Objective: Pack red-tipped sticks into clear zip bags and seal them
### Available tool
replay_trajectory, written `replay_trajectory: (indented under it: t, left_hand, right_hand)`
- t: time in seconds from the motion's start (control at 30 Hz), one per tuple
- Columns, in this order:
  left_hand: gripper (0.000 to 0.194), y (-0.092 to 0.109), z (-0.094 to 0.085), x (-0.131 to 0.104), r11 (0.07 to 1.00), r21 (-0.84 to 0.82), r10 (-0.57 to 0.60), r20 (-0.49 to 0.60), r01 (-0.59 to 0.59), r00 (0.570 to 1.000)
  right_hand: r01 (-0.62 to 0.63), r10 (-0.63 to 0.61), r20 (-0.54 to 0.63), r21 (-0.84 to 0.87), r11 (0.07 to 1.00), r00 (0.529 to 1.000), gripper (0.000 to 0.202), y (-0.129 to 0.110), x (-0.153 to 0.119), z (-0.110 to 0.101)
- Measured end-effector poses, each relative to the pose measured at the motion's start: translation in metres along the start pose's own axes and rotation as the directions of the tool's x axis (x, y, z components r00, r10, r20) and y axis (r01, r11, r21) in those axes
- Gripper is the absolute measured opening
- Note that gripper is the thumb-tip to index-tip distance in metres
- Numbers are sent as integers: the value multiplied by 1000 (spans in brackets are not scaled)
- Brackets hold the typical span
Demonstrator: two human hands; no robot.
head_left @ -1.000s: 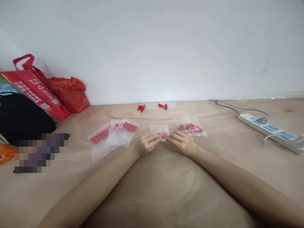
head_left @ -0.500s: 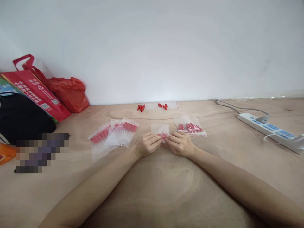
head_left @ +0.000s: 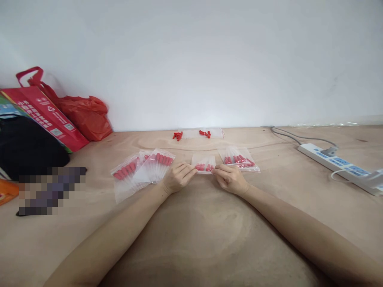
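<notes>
Pinching a small clear bag (head_left: 204,164) at its near edge, the left hand (head_left: 177,177) and the right hand (head_left: 230,179) are working from opposite sides, fingers curled and thumbs pressed to forefingers on the plastic. The bag is lying flat on the table (head_left: 191,239), just ahead of both hands and between a fan of filled bags (head_left: 143,169) on the left and another filled bag (head_left: 239,160) on the right. A few red pieces (head_left: 204,168) are showing inside it, bunched near the edge being gripped.

The bag is looking very light and limp, a thin film that would likely sag or fold if lifted by one corner, and slippery enough that a flat press would slide it over the wood. Its contents are looking small and loose, so tipping the open side down would probably spill them. The safest hold is seeming to be the stiffer sealing strip, taken at both ends as the hands are doing now.

Farther back, loose red pieces (head_left: 177,136) are lying by more flat bags near the wall. A power strip (head_left: 338,163) is sitting well off to the right, and a red sack (head_left: 83,115) is leaning at the far left.
</notes>
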State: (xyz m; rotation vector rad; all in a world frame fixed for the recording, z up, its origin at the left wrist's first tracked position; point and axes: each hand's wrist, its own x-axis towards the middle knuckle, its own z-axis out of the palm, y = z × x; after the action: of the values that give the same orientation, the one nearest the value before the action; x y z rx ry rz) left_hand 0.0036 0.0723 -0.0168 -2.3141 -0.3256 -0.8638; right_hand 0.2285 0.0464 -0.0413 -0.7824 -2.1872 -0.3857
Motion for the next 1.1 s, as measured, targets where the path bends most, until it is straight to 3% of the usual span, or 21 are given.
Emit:
replay_trajectory:
  t: [0.23, 0.57, 0.77, 0.9, 1.1]
  left_hand:
    - [14, 0, 0, -5, 993, -52, -108, -6, 107, 994]
    - [14, 6, -5, -7, 990, -117, -74, 44, 78, 996]
    - [13, 5, -7, -7, 972, -191, -128, 52, 136, 990]
    - [35, 3, -12, -10, 949, -138, -262, 148, 282, 954]
    - [18, -1, -12, -18, 925, 4, -374, 193, 381, 907]
  right_hand:
    - [2, -2, 35, 12, 1000, 999, 20, 3, -2, -1]
    - [-4, 4, 32, -20, 1000, 999, 20, 0, -3, 3]
    - [-62, 57, 38, 148, 987, 998, 20, 0, 2, 6]
    - [-165, 181, -60, 204, 965, 982, 16, 20, 0, -9]
    - [-415, 434, -113, 154, 897, 894, 9, 77, -43, -49]
